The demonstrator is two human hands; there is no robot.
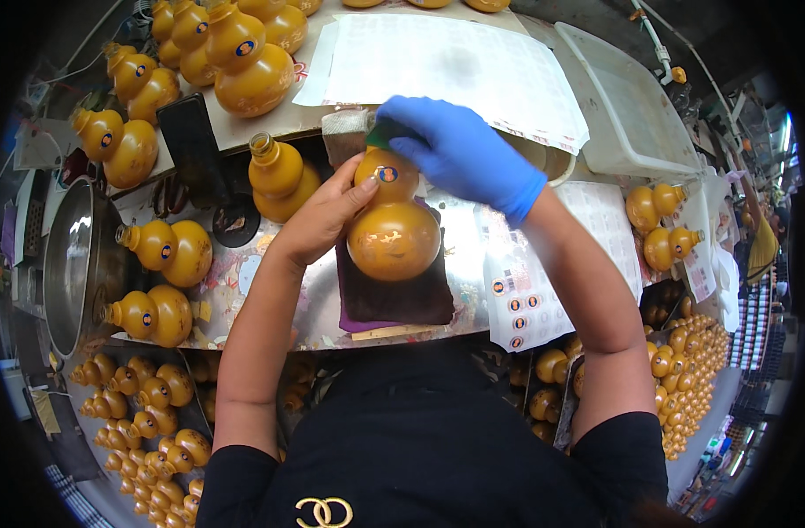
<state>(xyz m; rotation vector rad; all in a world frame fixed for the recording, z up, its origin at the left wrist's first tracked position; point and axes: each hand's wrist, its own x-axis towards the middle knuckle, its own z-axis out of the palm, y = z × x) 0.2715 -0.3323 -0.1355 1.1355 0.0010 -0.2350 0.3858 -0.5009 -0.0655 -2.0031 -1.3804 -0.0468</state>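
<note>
A glossy amber gourd-shaped bottle (392,231) lies on a dark cloth pad (394,295) on the workbench, with a small round blue and orange sticker on its upper bulb. My bare left hand (322,216) grips the bottle's left side at the waist. My right hand (460,151), in a blue glove, presses down over the bottle's neck and holds a dark green piece against it, mostly hidden under the fingers.
More gourd bottles (244,62) stand at the back left, left (161,251) and right (658,224); many small ones fill trays (143,422) below the bench. Sticker sheets (521,304) lie at my right, a white sheet (455,66) and white tub (636,106) behind, a metal pot (68,264) at left.
</note>
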